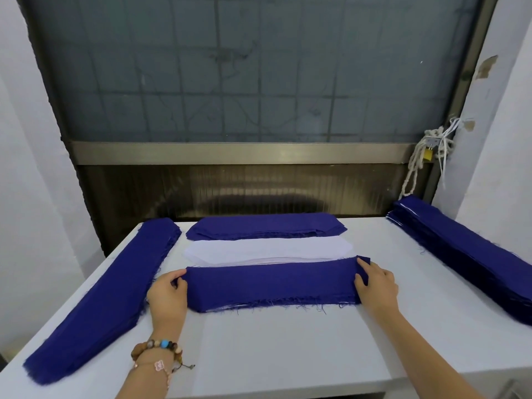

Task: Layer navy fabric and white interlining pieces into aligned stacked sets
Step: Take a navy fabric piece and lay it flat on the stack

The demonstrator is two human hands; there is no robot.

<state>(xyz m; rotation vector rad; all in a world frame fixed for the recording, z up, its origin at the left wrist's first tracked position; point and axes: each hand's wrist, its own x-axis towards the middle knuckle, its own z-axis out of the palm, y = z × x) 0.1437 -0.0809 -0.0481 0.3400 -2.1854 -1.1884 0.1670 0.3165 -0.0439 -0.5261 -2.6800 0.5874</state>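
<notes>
Fabric stack [272,285] sits between left hand [168,295] and right hand [377,286], both gripping ends.

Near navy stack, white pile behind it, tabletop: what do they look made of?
Navy stack: woven cloth, matte; loose threads fray along its near edge. White pile: thin, smooth, flat sheets, probably interlining; weave not visible. Tabletop: plain white, smooth, low sheen; laminate or a cover, cannot tell.

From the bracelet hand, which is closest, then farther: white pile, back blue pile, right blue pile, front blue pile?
1. Front navy stack: the left hand grips its end.
2. White interlining stack: just behind.
3. Back navy stack: behind the white.
4. Right navy stack: far right.
</notes>
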